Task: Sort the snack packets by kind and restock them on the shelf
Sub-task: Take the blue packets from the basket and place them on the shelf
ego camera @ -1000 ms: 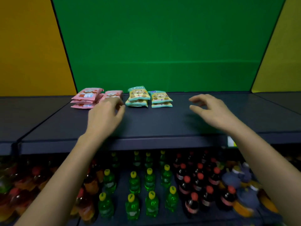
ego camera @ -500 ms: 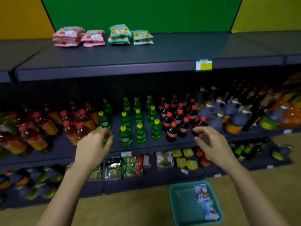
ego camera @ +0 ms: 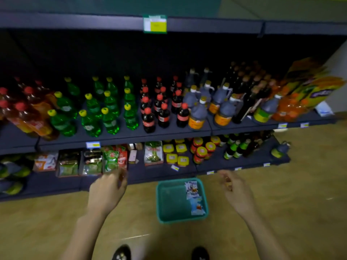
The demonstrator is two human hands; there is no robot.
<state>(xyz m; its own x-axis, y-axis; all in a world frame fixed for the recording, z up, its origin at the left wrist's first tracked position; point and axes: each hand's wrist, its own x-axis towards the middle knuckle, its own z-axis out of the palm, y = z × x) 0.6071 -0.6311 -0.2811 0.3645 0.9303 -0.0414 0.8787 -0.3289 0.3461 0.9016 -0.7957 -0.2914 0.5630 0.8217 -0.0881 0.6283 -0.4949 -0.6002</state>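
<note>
Tan floor below stocked shelves, teal basket with snack packets, both hands, left, right, loosely open, empty

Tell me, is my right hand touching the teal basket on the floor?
Apart. The head view shows the right hand off the right side of the teal basket, with bare floor visible between them.
</note>
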